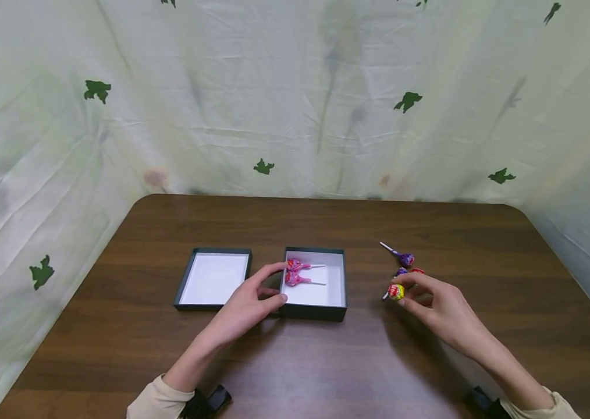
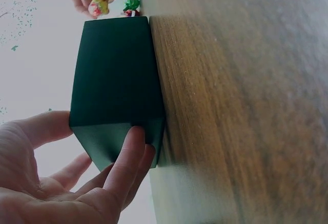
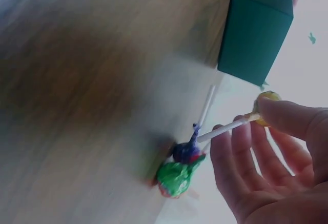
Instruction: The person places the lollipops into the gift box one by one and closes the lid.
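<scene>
My left hand holds the left side of a dark green box with a white inside, a finger and the thumb at its rim. In the left wrist view, other fingers rest on the outer wall of the box. Two pink lollipops lie inside, sticks pointing right. My right hand pinches a yellow-and-red lollipop by its head, above the table. A purple lollipop lies just beyond that hand. In the right wrist view, a green-wrapped lollipop lies beside another purple one.
The shallow lid, white inside with a dark rim, lies left of the box. Both stand on a brown wooden table. A pale curtain with green leaf shapes hangs behind the table and at its sides.
</scene>
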The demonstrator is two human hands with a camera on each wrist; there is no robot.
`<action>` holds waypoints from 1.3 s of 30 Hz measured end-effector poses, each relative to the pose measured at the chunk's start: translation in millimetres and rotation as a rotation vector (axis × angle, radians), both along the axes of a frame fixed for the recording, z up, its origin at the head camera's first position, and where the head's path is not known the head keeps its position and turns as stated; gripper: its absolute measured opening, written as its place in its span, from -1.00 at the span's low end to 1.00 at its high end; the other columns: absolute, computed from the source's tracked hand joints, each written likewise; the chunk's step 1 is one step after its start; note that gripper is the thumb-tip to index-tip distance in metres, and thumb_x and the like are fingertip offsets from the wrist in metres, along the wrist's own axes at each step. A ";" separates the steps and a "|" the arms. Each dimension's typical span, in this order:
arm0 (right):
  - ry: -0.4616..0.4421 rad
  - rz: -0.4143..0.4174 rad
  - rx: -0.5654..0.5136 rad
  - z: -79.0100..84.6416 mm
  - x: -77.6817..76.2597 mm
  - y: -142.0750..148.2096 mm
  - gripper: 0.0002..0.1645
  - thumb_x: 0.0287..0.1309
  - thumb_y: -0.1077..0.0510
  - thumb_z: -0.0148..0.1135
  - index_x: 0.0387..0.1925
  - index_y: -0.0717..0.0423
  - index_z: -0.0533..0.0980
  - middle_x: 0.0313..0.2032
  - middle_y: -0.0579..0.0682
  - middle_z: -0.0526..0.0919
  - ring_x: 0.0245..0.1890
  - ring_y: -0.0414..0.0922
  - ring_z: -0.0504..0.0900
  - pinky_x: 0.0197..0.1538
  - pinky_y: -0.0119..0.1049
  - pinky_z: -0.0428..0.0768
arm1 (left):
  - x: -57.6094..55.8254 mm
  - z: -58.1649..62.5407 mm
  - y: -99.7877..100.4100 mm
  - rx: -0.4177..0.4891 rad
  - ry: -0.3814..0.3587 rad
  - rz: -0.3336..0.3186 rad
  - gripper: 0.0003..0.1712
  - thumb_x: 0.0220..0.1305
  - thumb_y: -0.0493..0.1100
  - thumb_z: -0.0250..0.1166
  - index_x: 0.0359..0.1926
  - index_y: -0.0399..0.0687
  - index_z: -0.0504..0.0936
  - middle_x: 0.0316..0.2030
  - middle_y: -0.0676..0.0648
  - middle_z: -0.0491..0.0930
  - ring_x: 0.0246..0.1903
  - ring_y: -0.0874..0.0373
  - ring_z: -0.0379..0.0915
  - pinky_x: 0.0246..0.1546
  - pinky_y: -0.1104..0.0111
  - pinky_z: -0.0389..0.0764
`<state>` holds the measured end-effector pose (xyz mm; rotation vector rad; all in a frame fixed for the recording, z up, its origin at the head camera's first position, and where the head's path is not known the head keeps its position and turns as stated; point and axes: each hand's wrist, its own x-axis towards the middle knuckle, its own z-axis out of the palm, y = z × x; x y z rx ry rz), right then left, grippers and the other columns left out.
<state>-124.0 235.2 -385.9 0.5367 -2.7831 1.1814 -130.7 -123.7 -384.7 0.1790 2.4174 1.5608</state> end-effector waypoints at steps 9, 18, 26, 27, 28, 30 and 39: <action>0.016 0.020 -0.067 2.5 -6.7 -18.7 -0.56 0.09 0.35 0.40 -0.14 -0.25 0.59 -0.27 -0.23 0.69 -0.27 -0.24 0.63 -0.13 -0.24 0.64 | 0.6 -1.1 -1.2 0.011 0.009 -0.004 -0.36 0.28 -0.11 0.31 0.37 0.25 0.39 0.39 -0.02 0.25 0.08 -0.04 0.50 -0.06 0.05 0.56; 0.004 0.057 -0.117 9.5 -12.4 -35.0 -0.56 0.12 0.34 0.38 -0.12 -0.28 0.59 -0.27 -0.29 0.68 -0.24 -0.27 0.64 -0.16 -0.23 0.63 | 1.0 -0.7 0.7 0.018 0.011 0.007 -0.35 0.27 -0.12 0.33 0.36 0.23 0.39 0.37 0.00 0.28 0.05 -0.01 0.52 -0.07 0.07 0.56; -0.037 0.107 -0.215 16.9 -16.7 -51.2 -0.53 0.15 0.37 0.34 -0.07 -0.27 0.58 -0.22 -0.13 0.71 -0.27 -0.09 0.70 -0.26 -0.24 0.64 | 2.5 0.1 0.4 0.024 0.008 0.017 -0.36 0.27 -0.12 0.32 0.36 0.23 0.39 0.38 -0.01 0.27 0.06 -0.03 0.52 -0.07 0.05 0.57; -0.039 0.109 -0.224 17.8 -16.8 -53.2 -0.55 0.15 0.36 0.35 -0.07 -0.26 0.59 -0.21 -0.12 0.70 -0.26 -0.09 0.70 -0.24 -0.23 0.64 | 2.5 0.0 0.2 0.026 0.007 0.017 -0.36 0.27 -0.11 0.32 0.36 0.23 0.39 0.38 -0.01 0.27 0.06 -0.03 0.51 -0.07 0.05 0.57; -0.044 0.108 -0.233 18.6 -16.8 -55.1 -0.56 0.16 0.34 0.35 -0.07 -0.26 0.59 -0.21 -0.12 0.70 -0.25 -0.09 0.69 -0.22 -0.23 0.64 | 2.5 0.0 0.1 0.027 0.006 0.016 -0.36 0.27 -0.11 0.33 0.36 0.24 0.39 0.38 -0.01 0.26 0.06 -0.03 0.51 -0.06 0.04 0.57; -0.038 0.108 -0.248 20.0 -17.0 -59.2 -0.59 0.16 0.32 0.36 -0.07 -0.24 0.59 -0.21 -0.16 0.68 -0.21 -0.15 0.67 -0.16 -0.23 0.63 | 2.4 -0.1 -0.5 0.030 0.005 0.011 -0.36 0.27 -0.10 0.33 0.36 0.24 0.39 0.38 -0.01 0.26 0.07 -0.03 0.51 -0.06 0.04 0.56; -0.014 0.139 -0.344 24.1 -19.7 -81.0 -0.59 0.16 0.31 0.36 -0.02 -0.18 0.58 -0.14 -0.20 0.64 -0.14 -0.19 0.61 -0.02 -0.24 0.60 | 1.8 -0.4 -0.4 0.029 0.009 0.013 -0.35 0.26 -0.10 0.34 0.36 0.23 0.40 0.37 -0.01 0.27 0.06 -0.04 0.52 -0.08 0.07 0.58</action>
